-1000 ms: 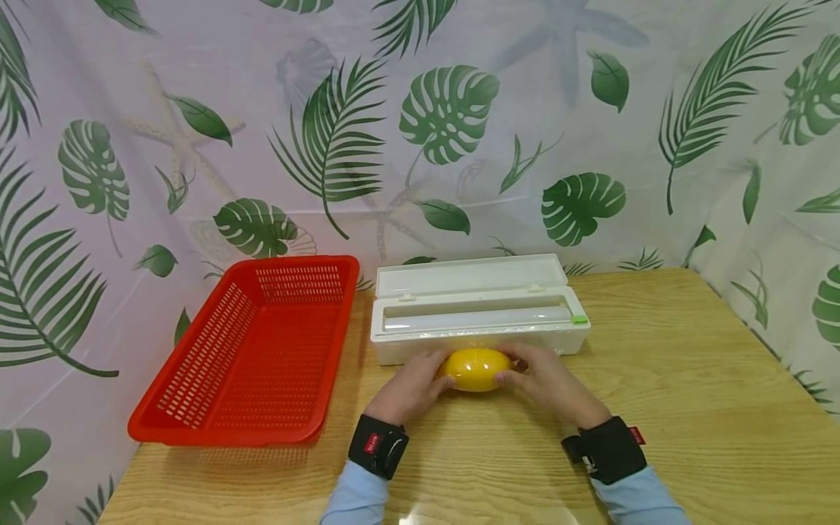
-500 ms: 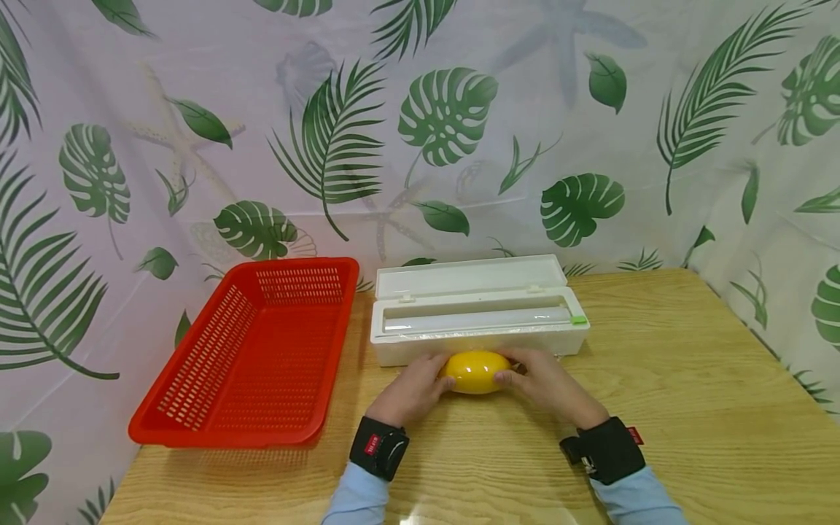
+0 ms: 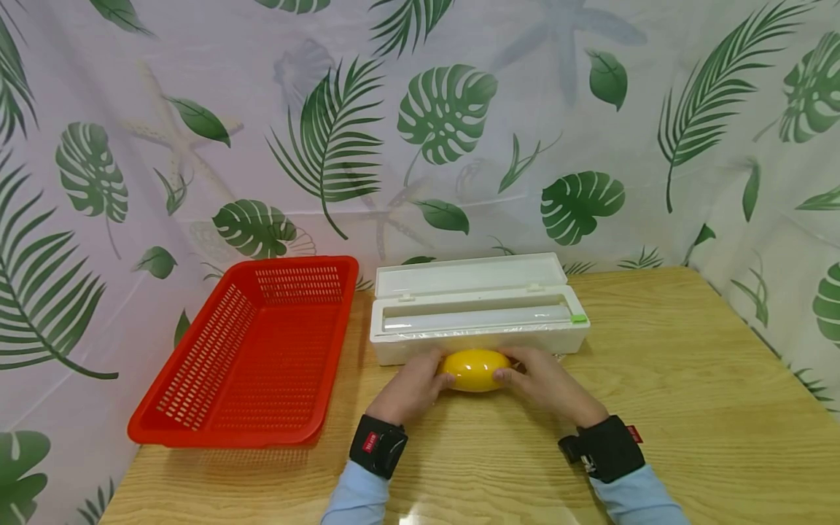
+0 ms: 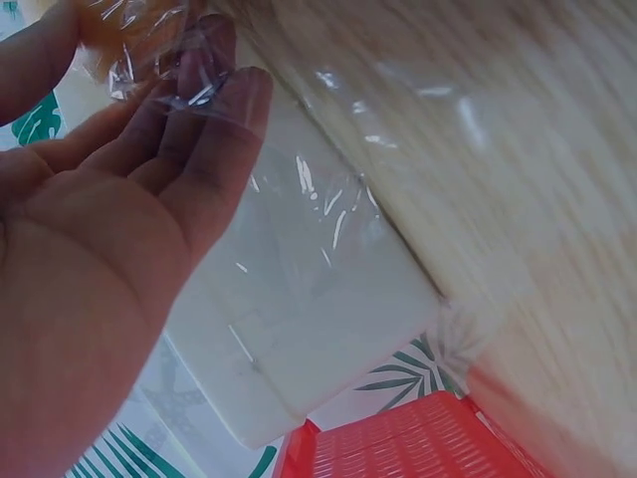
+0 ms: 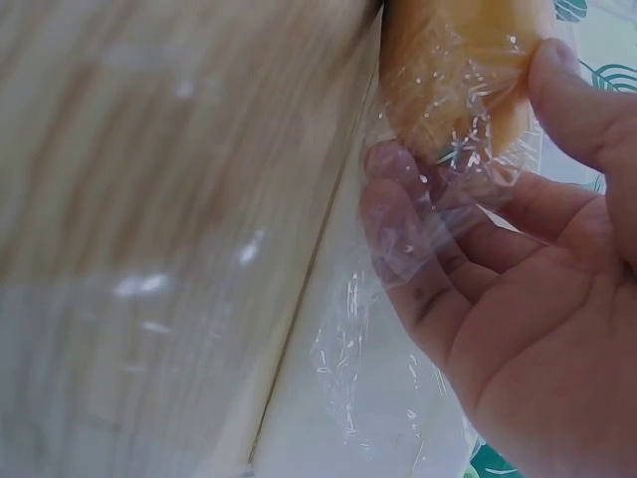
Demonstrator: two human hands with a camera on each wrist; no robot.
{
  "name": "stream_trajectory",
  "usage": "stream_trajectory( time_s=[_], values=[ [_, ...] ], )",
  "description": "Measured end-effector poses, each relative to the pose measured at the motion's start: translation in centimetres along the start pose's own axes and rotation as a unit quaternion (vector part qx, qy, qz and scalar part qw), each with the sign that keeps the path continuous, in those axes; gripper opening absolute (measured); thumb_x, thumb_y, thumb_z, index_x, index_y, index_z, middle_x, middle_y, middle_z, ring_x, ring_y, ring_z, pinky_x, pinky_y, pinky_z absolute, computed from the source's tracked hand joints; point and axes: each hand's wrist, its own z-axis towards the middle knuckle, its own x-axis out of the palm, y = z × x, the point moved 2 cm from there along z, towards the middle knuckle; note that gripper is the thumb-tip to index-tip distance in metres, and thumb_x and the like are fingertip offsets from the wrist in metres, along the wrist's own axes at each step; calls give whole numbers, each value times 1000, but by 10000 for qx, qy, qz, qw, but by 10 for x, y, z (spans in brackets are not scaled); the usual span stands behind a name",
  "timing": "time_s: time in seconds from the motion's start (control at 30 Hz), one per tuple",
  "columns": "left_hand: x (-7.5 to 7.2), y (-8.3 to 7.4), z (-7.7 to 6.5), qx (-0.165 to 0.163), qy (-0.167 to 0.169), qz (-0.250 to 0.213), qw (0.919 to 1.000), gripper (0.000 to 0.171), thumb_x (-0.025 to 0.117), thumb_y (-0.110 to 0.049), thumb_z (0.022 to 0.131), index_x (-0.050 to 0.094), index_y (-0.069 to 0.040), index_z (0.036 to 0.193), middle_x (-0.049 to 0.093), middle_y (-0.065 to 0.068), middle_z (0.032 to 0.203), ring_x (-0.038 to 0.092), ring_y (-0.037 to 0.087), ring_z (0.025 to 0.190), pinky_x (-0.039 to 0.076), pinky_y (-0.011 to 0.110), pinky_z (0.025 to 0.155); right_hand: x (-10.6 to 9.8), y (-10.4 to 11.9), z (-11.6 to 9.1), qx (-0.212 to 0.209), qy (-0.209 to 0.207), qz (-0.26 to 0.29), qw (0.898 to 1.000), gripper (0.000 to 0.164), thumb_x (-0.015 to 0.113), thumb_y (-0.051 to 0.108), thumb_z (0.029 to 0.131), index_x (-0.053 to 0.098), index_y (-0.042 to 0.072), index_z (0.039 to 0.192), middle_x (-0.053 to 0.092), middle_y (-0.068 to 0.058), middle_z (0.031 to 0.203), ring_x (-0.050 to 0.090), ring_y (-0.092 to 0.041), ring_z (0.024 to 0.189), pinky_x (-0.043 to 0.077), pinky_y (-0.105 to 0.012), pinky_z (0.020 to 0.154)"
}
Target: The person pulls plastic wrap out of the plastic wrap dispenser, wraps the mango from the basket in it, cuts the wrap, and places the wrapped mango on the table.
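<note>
Plainly gripping a yellow object [image 3: 474, 370] by its ends with left hand [image 3: 412, 386] and right hand [image 3: 551, 382]. Touching clear film [image 5: 423, 234], too.

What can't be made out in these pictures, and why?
Head: far fingertips of the left hand and right hand, hidden behind the yellow object.
Head: lettering on the left wristband, too small to read.
Left wrist: most of the red basket, cut off by the bottom edge.
Right wrist: yellow object, cut by the top edge.
</note>
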Motion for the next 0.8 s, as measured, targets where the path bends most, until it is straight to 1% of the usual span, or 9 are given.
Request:
stream_trajectory(
  time_s=[0.1,0.17,0.4,0.8],
  values=[
    [-1,-1,-1,-161,-33,-199,9997,32,58,-18,90,49,-4,117,56,4,101,50,15,86,48,34,82,0,0,0,9,19,23,10000,37,60,20,88,56,-2,118,63,-14,105,53,-20,88,49,-44,78],
    [-2,-1,-1,-189,-47,-202,9996,30,58,-19,90,49,-5,115,55,3,99,50,16,84,48,34,80,1,-1,0,65,19,28,10000,37,60,20,88,56,-2,118,63,-13,106,53,-20,88,48,-44,79],
    [-2,0,-1,-36,-47,-91,9999,28,57,-18,90,50,-5,114,56,3,97,49,15,84,47,33,79,0,-1,0,39,34,18,10000,40,59,23,89,55,-3,119,63,-15,107,53,-21,90,48,-46,80],
    [-4,0,-2,20,42,-93,9999,29,56,-19,92,50,-5,116,56,2,98,49,14,85,47,32,80,0,1,0,122,93,-2,9999,41,57,23,90,54,-3,121,62,-16,110,53,-22,92,48,-47,82]
  ],
)
